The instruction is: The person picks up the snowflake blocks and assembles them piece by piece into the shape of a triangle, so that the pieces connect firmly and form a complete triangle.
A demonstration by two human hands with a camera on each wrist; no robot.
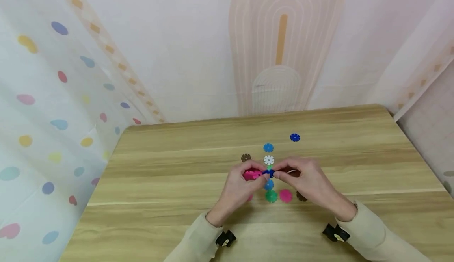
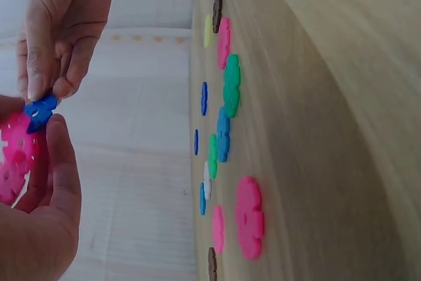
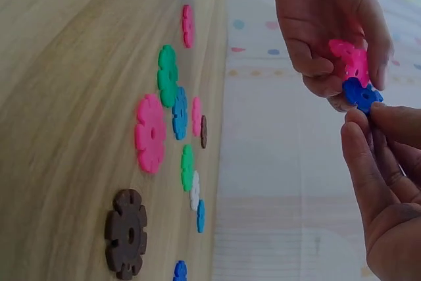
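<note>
- Above the middle of the wooden table [image 1: 170, 183], both hands meet: the left hand [image 1: 244, 183] has thumb and fingers curled round a pink disc [image 2: 14, 156], gripping it firmly.
- Right hand [image 1: 308, 181] pinches a dark blue disc [image 3: 360, 93] between thumb and fingertips; the blue one touches the pink one's edge, both held clear of the tabletop.
- Below the hands, loose discs lie flat: a green disc [image 1: 271, 196], a pink table disc [image 1: 285, 195] just beside it, a brown disc [image 1: 301, 196] at the right.
- Farther back sit a white disc [image 1: 268, 160], a light blue disc [image 1: 268, 147] and a far blue disc [image 1: 294, 137].
</note>
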